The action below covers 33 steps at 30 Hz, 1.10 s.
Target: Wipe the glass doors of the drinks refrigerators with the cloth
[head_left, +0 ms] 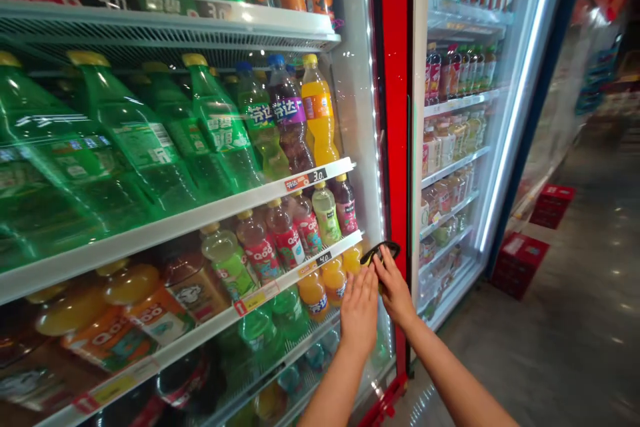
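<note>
My left hand (pixel 359 310) is raised at the glass door of a drinks fridge, its fingers stretched out and lying flat, seemingly against the pane. Right beside it is my right hand (pixel 396 290), with its fingers bent over a black, ring-like object with some yellow (pixel 379 251). That object is partly covered by the fingers, and its exact kind does not show. The two hands almost touch, near the red door frame (pixel 397 147). Behind the glass, close to my left hand, stand orange soda bottles (pixel 314 297) on a lower shelf.
Large green bottles (pixel 140 140) fill the middle shelf, with juice bottles (pixel 135 307) below. A second lit fridge (pixel 450 107) holds rows of drinks to the right. Red boxes (pixel 520 263) sit on the shiny grey floor (pixel 565 347).
</note>
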### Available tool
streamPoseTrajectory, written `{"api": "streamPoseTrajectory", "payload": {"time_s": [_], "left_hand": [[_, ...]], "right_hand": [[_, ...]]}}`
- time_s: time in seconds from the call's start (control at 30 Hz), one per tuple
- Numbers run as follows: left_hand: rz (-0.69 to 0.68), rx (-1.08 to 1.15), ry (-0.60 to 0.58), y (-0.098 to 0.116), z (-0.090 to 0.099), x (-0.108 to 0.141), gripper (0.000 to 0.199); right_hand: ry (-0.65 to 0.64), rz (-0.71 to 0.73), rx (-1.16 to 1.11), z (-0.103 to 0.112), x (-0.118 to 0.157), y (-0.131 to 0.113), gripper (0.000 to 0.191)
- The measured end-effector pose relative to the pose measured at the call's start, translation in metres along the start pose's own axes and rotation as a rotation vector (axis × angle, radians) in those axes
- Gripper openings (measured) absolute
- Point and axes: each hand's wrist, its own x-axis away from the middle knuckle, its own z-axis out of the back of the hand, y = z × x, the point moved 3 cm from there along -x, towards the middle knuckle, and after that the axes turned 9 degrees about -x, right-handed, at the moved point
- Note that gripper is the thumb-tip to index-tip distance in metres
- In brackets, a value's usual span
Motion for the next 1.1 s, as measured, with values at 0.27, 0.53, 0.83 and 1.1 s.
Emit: {"api": "streamPoseTrajectory", "payload": {"time_s": [0.27,0.53,0.83,1.1], "left_hand": [[0.127,0.024,-0.035,-0.022,0.014,0.044,0.057],[0.015,-0.014,0.002,-0.018,0.012,0.008,0.057],[0.115,-0.138,0.144,-0.043,0.012,0.076,0.049],[0.159,-0.170,0.231,-0.080,0.041,0.048,0.058]], "right_hand": [[-0.100,0.040,-0.027,-0.030,0.014,-0.038,0.077],[0.074,0.000,-0.010,-0.019,-0.007,-0.022,0.070],[-0.016,0.236,0.096,-0.049,0.020,-0.050,0.069],[0.141,0.249,-0.004,-0.062,-0.027,-0.086,0.073]]}}
